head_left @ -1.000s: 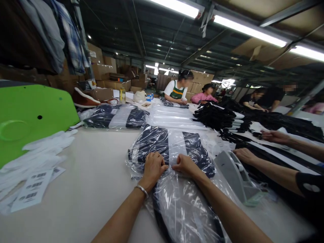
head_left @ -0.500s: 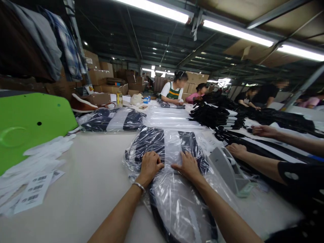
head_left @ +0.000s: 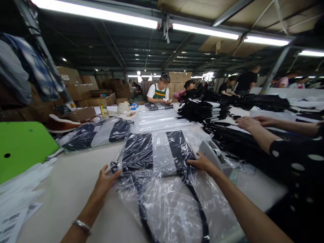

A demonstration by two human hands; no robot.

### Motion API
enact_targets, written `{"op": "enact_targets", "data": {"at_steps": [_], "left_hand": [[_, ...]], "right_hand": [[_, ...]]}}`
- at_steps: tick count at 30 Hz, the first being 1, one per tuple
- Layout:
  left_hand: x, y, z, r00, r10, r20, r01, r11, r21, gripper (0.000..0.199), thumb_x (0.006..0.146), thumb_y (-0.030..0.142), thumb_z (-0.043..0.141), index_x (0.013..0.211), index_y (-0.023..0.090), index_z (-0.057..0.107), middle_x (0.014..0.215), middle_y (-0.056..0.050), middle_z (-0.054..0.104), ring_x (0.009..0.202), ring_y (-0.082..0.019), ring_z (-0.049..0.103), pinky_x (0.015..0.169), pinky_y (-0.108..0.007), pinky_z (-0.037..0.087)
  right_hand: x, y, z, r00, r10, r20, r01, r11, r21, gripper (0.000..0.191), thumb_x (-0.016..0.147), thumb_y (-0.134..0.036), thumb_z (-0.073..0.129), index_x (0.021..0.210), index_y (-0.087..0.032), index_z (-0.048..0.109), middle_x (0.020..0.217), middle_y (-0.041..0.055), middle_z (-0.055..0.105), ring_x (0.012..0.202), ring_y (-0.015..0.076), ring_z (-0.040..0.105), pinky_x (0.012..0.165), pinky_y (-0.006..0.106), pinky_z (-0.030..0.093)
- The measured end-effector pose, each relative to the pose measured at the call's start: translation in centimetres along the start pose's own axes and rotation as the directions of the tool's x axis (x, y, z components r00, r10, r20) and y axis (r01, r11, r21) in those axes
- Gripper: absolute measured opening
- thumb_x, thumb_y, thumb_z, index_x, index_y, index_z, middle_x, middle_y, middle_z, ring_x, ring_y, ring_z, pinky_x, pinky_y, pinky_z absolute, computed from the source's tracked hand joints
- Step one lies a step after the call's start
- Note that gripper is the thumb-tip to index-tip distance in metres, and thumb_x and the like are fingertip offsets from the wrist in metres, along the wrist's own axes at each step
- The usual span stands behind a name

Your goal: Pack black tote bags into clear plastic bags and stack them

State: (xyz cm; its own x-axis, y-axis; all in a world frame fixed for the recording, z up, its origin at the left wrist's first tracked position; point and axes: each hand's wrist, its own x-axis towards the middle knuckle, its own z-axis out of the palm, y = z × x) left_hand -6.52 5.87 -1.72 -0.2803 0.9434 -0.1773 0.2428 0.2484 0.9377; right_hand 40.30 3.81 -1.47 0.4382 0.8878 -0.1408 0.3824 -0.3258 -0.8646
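Observation:
A dark handbag [head_left: 138,152] with a pale band across its middle lies flat inside a clear plastic bag [head_left: 167,195]. Its long dark strap [head_left: 196,199] loops toward me under the loose film. At the left edge, my left hand [head_left: 106,180] holds the bagged handbag, thumb on top and fingers around the corner. My right hand [head_left: 204,164] grips the opposite edge between thumb and fingers. Just beyond that hand stands a grey tape dispenser-like object [head_left: 211,152], partly hidden.
Another bagged handbag [head_left: 101,133] lies at the far left. Beyond are clear plastic sleeves [head_left: 162,121] and a stack of black goods [head_left: 202,109]. Label sheets [head_left: 12,219] and a green panel [head_left: 25,148] sit left. A co-worker's hands [head_left: 250,123] work over black pieces at right.
My hands have moved apart, from the middle of the handbag to its left and right edges. The view has turned right. The co-worker's hands have come together.

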Motion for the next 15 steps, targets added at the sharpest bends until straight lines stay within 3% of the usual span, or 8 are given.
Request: {"op": "enact_targets", "data": {"at_steps": [3,6,8,11,13,15], "left_hand": [[0.5,1.1,1.2,0.978,-0.028,0.205,0.054,0.991,-0.122,0.064,0.064,0.030,0.080,0.119,0.017,0.050,0.104,-0.010,0.071,0.084,-0.025,0.072,0.073,-0.038,0.060],[2.9,3.3,2.4,0.983,0.046,0.180,-0.035,0.998,-0.061,0.052,0.055,0.013,0.077,0.102,0.015,0.055,0.086,-0.006,0.071,0.074,-0.023,0.070,0.071,-0.037,0.059],[5.3,5.5,2.3,0.988,0.101,0.113,-0.099,0.995,-0.024,0.057,0.056,0.013,0.075,0.109,0.015,0.054,0.092,-0.007,0.070,0.080,-0.024,0.069,0.076,-0.039,0.058],[8.4,9.1,1.3,0.970,0.242,-0.015,-0.241,0.969,0.056,0.075,0.057,0.017,0.077,0.127,0.017,0.048,0.126,-0.012,0.061,0.116,-0.029,0.058,0.100,-0.042,0.047],[8.5,10.7,0.8,0.923,0.383,-0.037,-0.371,0.912,0.177,0.076,0.061,0.020,0.077,0.130,0.014,0.048,0.140,-0.015,0.051,0.132,-0.031,0.043,0.110,-0.042,0.036],[6.4,11.3,1.0,0.836,0.537,0.107,-0.540,0.775,0.328,0.060,0.071,0.024,0.070,0.127,0.011,0.053,0.135,-0.016,0.053,0.127,-0.030,0.046,0.107,-0.043,0.039]], "right_hand": [[-0.6,-0.6,0.6,0.985,0.098,0.138,-0.101,0.995,0.015,0.053,0.048,-0.040,0.089,0.088,-0.017,0.064,0.063,0.0031,0.068,0.055,0.0205,0.062,0.048,0.028,0.043],[-2.0,-1.3,1.6,0.978,0.092,0.188,-0.094,0.996,0.004,0.039,0.053,-0.035,0.087,0.078,-0.017,0.062,0.049,-0.0029,0.060,0.041,0.0138,0.051,0.040,0.024,0.036],[-3.6,-1.9,2.7,0.970,0.079,0.230,-0.081,0.997,-0.002,0.037,0.057,-0.032,0.085,0.081,-0.018,0.061,0.046,-0.0057,0.056,0.039,0.0119,0.047,0.038,0.023,0.034],[-7.0,-2.6,4.0,0.931,0.043,0.362,-0.051,0.999,0.014,0.036,0.066,-0.035,0.080,0.093,-0.017,0.063,0.066,-0.0002,0.067,0.048,0.0142,0.058,0.040,0.022,0.040],[-9.8,-2.7,3.7,0.924,-0.057,0.379,0.065,0.998,-0.009,0.038,0.075,-0.039,0.073,0.105,-0.017,0.065,0.086,0.0053,0.072,0.059,0.0166,0.065,0.046,0.024,0.047],[-12.8,-2.3,2.0,0.911,-0.263,0.317,0.311,0.944,-0.111,0.042,0.081,-0.039,0.068,0.119,-0.021,0.064,0.102,0.0077,0.072,0.071,0.0188,0.068,0.062,0.029,0.055]]}}
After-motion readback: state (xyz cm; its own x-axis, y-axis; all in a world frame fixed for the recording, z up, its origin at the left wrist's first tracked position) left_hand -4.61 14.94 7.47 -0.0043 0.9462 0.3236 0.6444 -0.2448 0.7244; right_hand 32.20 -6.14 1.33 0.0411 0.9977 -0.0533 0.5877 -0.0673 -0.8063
